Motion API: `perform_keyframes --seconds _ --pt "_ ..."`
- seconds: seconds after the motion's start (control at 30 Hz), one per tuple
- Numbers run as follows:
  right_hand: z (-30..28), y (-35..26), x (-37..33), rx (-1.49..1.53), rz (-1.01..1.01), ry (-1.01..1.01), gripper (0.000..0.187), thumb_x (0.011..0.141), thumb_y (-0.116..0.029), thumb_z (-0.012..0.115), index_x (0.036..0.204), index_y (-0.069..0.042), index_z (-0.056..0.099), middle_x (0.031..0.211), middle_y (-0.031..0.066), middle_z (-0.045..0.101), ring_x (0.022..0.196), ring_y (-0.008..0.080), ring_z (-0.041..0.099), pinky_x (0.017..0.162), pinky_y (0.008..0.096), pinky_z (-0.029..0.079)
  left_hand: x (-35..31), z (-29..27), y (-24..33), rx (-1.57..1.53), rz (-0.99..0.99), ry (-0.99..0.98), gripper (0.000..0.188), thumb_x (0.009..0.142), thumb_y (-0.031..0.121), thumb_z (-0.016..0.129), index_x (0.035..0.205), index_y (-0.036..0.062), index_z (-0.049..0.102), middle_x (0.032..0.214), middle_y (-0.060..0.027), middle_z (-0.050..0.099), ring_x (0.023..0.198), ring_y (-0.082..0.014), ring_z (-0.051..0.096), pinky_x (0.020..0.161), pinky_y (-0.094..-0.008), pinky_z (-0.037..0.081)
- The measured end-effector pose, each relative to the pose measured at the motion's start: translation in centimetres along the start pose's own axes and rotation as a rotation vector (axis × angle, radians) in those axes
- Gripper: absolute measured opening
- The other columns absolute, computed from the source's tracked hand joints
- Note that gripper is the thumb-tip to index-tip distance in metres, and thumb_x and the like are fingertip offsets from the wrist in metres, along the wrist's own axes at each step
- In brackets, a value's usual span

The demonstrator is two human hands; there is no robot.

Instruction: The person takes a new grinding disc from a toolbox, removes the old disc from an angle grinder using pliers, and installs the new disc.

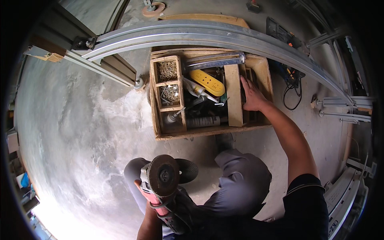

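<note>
My left hand (139,186) is mostly hidden behind a red and black angle grinder (157,200), which it holds up over my lap. The worn, dark disc (163,175) of the grinder faces up. My right hand (253,96) is inside the right end of a wooden box (216,135). Its fingers and thumb spread along the edge of a small wooden tray (234,96), gripping it; the tray looks tilted. A yellow power strip (207,82), a white nozzle tube (199,89) and a cylindrical cartridge (205,121) lie left of that tray.
A second divided tray (180,96) with small screws fills the box's left end. Above the box's far side crosses a metal frame beam (192,34). Another metal post (118,71) stands to the left. A cabled tool (293,76) lies right of the box on the concrete floor (88,132).
</note>
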State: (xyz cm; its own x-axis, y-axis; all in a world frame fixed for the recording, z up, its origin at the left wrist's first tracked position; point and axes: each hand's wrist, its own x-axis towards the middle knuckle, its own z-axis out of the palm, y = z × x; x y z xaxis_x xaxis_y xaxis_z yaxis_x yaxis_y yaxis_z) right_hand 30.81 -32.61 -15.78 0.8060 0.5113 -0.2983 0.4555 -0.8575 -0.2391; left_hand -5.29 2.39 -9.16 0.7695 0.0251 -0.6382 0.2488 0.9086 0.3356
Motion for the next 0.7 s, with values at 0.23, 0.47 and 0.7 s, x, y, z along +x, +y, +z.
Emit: perform_keyframes --seconds 0.23,0.47,0.7 --pt "-4.5 -1.9 -0.5 -0.146 -0.005 -0.002 0.109 0.051 -0.03 0.077 0.142 -0.013 0.019 0.141 0.0182 0.027 0.131 0.0354 0.028 0.109 0.0485 0.021 1.5 0.5 0.1 -0.058 0.012 0.025 0.062 0.084 0.06 0.038 0.108 0.0039 0.047 0.088 -0.0071 0.052 0.075 -0.018 0.05 0.064 -0.03 0.044" --pt "-5.9 0.7 -1.1 -0.416 0.085 -0.187 0.114 0.051 -0.035 0.08 0.142 -0.008 0.017 0.14 0.0184 0.029 0.13 0.0339 0.028 0.107 0.0446 0.024 2.1 1.0 0.2 -0.102 0.021 0.035 0.06 0.085 0.059 0.039 0.109 0.0041 0.047 0.089 -0.0071 0.052 0.076 -0.0181 0.051 0.065 -0.0302 0.044" --pt "-2.7 0.7 -0.2 -0.444 0.144 -0.29 0.112 0.059 -0.035 0.079 0.144 -0.008 0.01 0.146 0.0181 0.02 0.134 0.0327 0.023 0.111 0.0419 0.02 1.8 0.5 0.4 -0.134 0.038 0.063 0.058 0.086 0.057 0.039 0.109 0.0043 0.047 0.09 -0.007 0.053 0.077 -0.0183 0.051 0.066 -0.0303 0.044"
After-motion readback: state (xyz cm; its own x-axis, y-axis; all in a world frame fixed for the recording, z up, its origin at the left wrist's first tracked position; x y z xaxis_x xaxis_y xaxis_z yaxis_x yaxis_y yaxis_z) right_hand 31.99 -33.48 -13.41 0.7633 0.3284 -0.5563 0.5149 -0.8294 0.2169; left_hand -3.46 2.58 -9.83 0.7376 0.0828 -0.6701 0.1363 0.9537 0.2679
